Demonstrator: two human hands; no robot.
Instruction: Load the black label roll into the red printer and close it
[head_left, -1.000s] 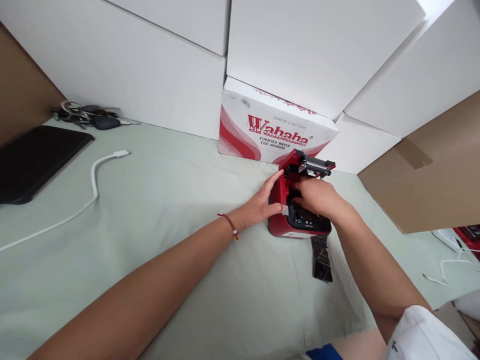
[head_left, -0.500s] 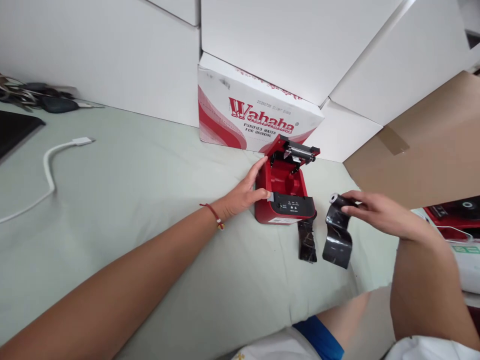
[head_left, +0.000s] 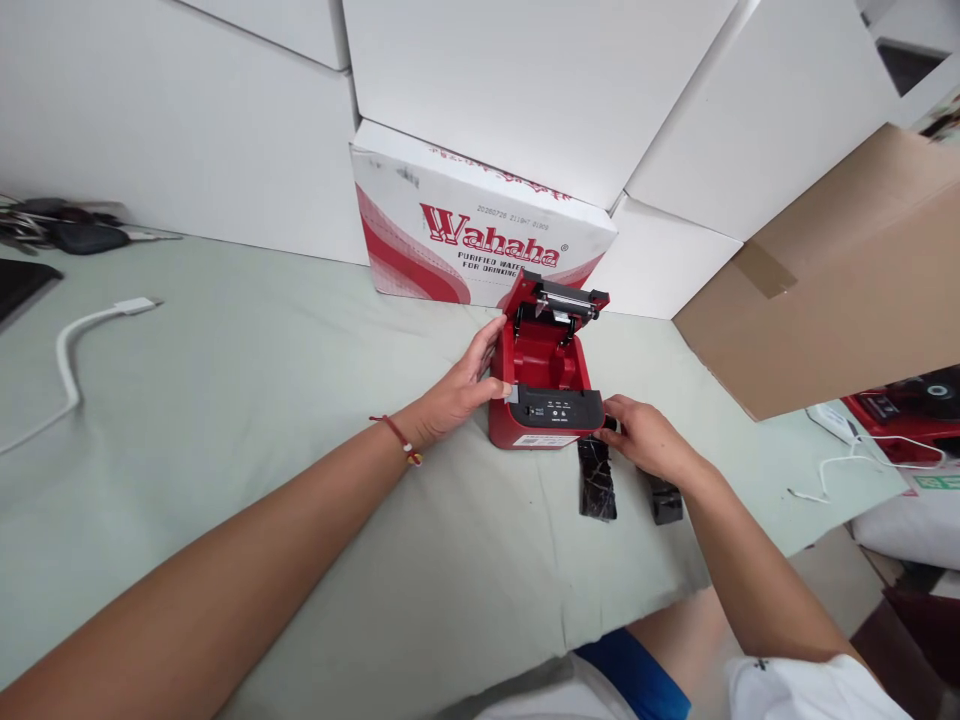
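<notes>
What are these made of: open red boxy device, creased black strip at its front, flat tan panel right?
Open red boxy device: likely hard plastic, satin; smooth moulded walls.
Creased black strip: glossy, pale highlights; film or coated paper, can't tell which.
Flat tan panel: probably matte cardboard; dull brown face, tape strip at left.

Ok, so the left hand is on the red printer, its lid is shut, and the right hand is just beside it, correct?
Not quite: the lid is open, as the head view shows. The left hand is on the red printer, and the right hand is just beside it.
</notes>
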